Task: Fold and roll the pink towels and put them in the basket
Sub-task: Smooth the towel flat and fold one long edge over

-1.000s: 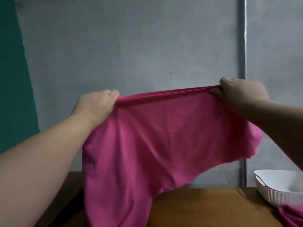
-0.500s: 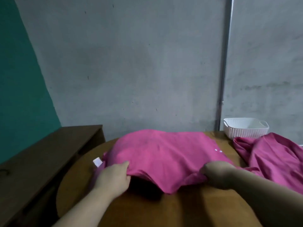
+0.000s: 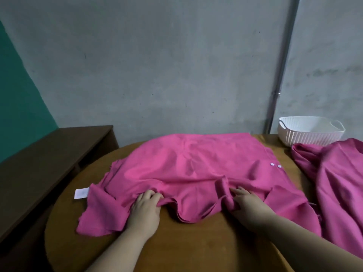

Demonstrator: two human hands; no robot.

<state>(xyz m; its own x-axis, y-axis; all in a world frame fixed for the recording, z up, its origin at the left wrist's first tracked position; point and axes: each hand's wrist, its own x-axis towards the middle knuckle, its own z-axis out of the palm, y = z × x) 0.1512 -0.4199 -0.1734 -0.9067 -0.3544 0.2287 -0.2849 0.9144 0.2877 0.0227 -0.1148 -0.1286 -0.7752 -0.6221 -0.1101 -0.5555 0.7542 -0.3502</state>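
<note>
A pink towel [image 3: 188, 165] lies spread across the round wooden table [image 3: 196, 242], rumpled along its near edge, with a white label [image 3: 81, 193] sticking out at its left. My left hand [image 3: 146, 210] grips a bunched fold of the near edge. My right hand [image 3: 247, 205] pinches another fold of the same edge further right. A second pink towel [image 3: 337, 179] lies heaped at the table's right side. The white woven basket [image 3: 310, 134] stands at the back right, and nothing shows inside it.
A dark wooden bench or cabinet [image 3: 49, 158] runs along the left beside the table. A grey wall with a vertical pipe [image 3: 279, 79] stands right behind the table and basket. Bare tabletop shows in front of the towel.
The towel, held up in the air a second ago, now lies flat on the table. Both hands came down with it and shifted along its near edge.
</note>
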